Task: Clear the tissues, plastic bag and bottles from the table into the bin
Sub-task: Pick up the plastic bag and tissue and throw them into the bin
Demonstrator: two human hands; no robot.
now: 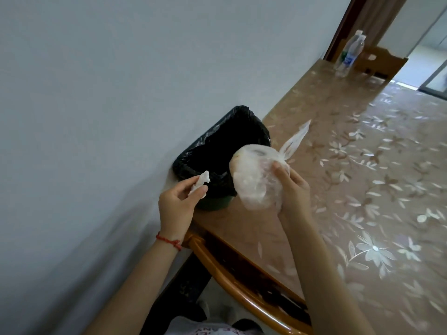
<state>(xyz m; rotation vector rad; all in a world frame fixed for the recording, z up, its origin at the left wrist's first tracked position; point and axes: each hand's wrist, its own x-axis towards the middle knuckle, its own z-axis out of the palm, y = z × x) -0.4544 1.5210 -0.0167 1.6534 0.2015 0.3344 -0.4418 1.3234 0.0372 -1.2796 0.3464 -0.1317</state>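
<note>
A bin (219, 151) lined with a black bag stands on the table's left corner against the wall. My left hand (177, 204) pinches a crumpled white tissue (200, 182) just in front of the bin's near rim. My right hand (291, 187) grips a knotted translucent plastic bag (256, 175), full and rounded, held up beside the bin's right edge; its loose handles (296, 139) stick up to the right. Two clear plastic bottles (350, 54) stand at the far end of the table.
The table (362, 189) has a glossy brown cover with a white flower print. A pale wall runs along the left. A wooden chair back (242, 281) curves below my arms, another chair (379, 61) stands at the far end, by a doorway.
</note>
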